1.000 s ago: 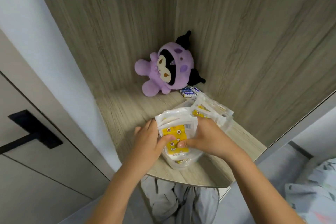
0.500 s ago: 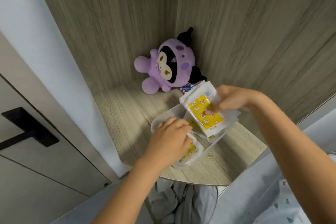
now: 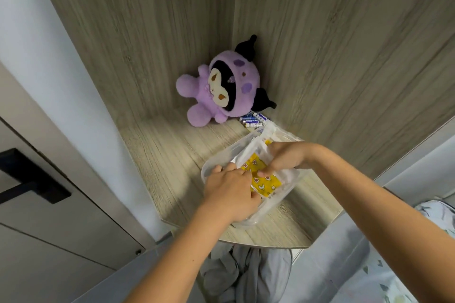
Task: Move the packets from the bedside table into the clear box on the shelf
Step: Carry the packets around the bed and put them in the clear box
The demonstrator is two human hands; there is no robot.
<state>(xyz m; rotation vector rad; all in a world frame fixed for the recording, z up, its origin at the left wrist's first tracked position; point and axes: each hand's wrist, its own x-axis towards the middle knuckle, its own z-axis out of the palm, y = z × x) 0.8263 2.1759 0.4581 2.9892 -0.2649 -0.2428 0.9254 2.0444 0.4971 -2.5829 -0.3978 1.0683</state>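
Half a second ago my right hand (image 3: 283, 157) held the yellow-printed packet (image 3: 264, 178) up above the box; now it has come down and the packet lies inside the clear box (image 3: 275, 206) on the shelf (image 3: 172, 155). That hand's fingers curl over the packet's upper edge, thumb tip pressing on the yellow print, so I am gripping it. Left hand (image 3: 230, 192) sits at the box's near-left side, fingers bent down into it and touching the packet's left edge; whether they pinch the packet or only press on it, I cannot tell, because the fingertips are hidden under my knuckles. More white packets (image 3: 275, 134) stand tilted at the far end of the box, behind my right hand. The packet lies between both hands, its yellow face up and slanted toward the near-right corner.

Beyond the box, a purple plush toy (image 3: 221, 86) leans in the corner of the shelf, with a few batteries (image 3: 253, 120) lying just beside it. Below the shelf edge hangs grey cloth (image 3: 246, 275).
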